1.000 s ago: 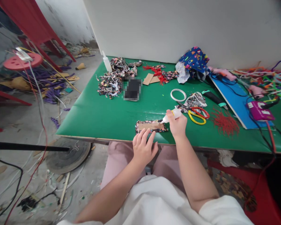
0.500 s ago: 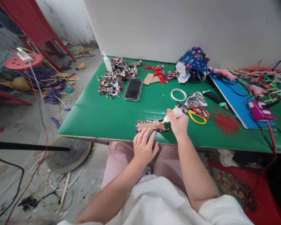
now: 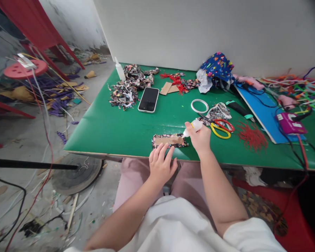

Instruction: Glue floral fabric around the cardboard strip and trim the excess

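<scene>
A small strip of brown cardboard (image 3: 170,140) lies on a dark floral fabric piece (image 3: 155,137) near the table's front edge, the fabric showing around it. My left hand (image 3: 161,161) rests with fingers spread on the lower edge of the strip. In my right hand (image 3: 201,138) is a white glue bottle (image 3: 196,126), tilted nozzle down at the strip's right end. The cardboard looks darker and wet there. Just right of that hand lie scissors (image 3: 220,127) with one red and one yellow handle.
On the green table (image 3: 105,129) are a phone (image 3: 148,100), floral scraps (image 3: 123,94), a second bottle (image 3: 120,70), a tape ring (image 3: 199,100), a cutter knife (image 3: 238,109), red threads (image 3: 252,136), a blue board (image 3: 259,113) and a purple power block (image 3: 291,123) with cords.
The bottle's nozzle has shifted very slightly left along the right end of the strip. My left hand stays in place on the strip.
</scene>
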{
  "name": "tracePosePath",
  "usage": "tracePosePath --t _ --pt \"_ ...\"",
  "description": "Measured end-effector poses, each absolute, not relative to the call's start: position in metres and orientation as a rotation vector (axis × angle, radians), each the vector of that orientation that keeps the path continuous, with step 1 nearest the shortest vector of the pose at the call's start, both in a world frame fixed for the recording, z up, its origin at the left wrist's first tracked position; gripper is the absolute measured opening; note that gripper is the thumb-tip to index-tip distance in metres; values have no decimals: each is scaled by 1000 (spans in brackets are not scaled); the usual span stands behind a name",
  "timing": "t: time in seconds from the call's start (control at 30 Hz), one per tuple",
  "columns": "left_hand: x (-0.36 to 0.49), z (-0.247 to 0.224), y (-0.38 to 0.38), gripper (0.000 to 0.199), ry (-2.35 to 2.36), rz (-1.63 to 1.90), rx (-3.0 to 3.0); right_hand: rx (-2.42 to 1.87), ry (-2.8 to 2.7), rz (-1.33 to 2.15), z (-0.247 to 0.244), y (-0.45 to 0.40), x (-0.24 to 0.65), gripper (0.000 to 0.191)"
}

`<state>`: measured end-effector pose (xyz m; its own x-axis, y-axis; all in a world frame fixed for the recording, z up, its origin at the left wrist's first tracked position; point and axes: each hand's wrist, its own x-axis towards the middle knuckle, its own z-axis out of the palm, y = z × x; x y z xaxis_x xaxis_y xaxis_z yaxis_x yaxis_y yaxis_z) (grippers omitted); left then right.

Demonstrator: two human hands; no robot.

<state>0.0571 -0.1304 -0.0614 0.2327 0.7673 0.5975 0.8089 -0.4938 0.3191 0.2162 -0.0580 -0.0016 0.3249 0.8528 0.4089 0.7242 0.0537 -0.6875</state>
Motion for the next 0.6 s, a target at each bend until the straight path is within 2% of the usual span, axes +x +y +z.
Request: tracePosePath --t 0.6 --pt "57 -62 -130 38 -1556 -1117 -2414 -1651 -1538 154 3 -54 200 45"
